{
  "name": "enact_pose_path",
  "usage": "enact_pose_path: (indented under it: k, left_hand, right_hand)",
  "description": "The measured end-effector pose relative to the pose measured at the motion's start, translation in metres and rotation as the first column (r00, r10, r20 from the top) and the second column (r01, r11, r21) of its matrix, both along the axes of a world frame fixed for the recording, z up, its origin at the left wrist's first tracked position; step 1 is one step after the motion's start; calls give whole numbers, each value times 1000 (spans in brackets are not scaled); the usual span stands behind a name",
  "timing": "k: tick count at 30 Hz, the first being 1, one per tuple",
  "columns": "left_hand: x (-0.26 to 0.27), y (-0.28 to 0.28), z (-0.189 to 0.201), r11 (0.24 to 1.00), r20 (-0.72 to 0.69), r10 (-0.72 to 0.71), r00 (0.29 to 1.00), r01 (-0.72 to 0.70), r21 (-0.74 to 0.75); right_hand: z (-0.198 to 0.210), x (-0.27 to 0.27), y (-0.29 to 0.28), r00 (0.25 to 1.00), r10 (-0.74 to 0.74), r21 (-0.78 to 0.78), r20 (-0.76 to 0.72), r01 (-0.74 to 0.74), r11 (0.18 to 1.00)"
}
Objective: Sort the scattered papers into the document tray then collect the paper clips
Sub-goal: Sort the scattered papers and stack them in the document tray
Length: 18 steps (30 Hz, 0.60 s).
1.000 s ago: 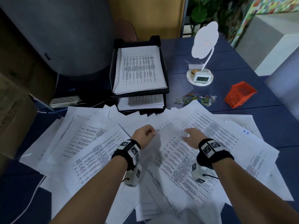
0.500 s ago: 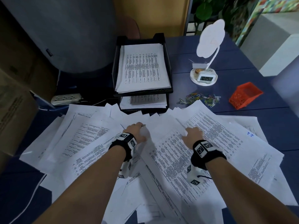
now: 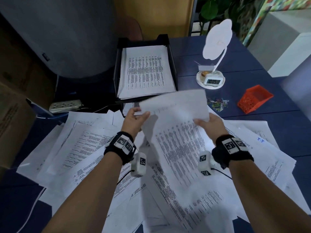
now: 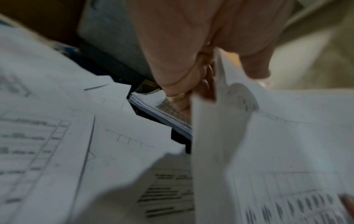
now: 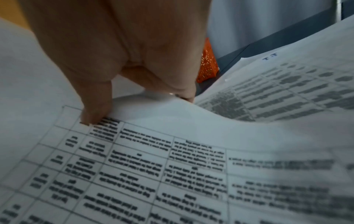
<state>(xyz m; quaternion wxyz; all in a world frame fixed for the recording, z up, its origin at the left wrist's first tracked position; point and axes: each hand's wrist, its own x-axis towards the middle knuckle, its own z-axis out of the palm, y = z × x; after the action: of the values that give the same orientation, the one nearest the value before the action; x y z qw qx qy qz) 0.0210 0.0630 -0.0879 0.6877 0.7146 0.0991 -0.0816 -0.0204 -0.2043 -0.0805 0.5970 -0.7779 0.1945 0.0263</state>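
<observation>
A printed sheet (image 3: 175,106) hangs lifted above the paper pile, just in front of the black document tray (image 3: 172,64). My left hand (image 3: 136,118) pinches its left edge and my right hand (image 3: 208,121) pinches its right edge. The left wrist view shows my left hand (image 4: 203,68) with the sheet (image 4: 220,121) between thumb and fingers. Seen from the right wrist, my right hand (image 5: 134,84) has its thumb on top of the sheet (image 5: 172,151). Many scattered papers (image 3: 84,148) cover the near table. Coloured paper clips (image 3: 218,104) lie right of the tray.
The tray's top and lower tiers hold stacked papers (image 3: 144,71). An orange mesh basket (image 3: 254,98) lies tipped at right. A white lamp with a clock base (image 3: 211,79) stands behind the clips. A power strip (image 3: 65,105) and a cardboard box (image 3: 13,118) sit left.
Both hands were down on the pile; they have since taken one sheet by its two sides and raised it toward the tray.
</observation>
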Motion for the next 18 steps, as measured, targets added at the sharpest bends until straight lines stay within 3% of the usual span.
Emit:
enact_pose_path:
  k: [2,5,10,18]
  left_hand:
    - [0,1,8,992,2,-12,1000,12,-125]
    - [-4,-10,30,996,182,-32,983,45,-71]
    - [-2,-19,71,982,392,156,907,-100,-160]
    - [-1,-17,75,992,389,122,913,-97,-85]
  right_hand:
    - [21,7,4,995,-45,80,88,37,996]
    - [56,14,16,966,-64,121,251,35,992]
    - [100,18,37,875,-147,227,461,44,973]
    - [83,19,39,923,-31,126,385,-19,992]
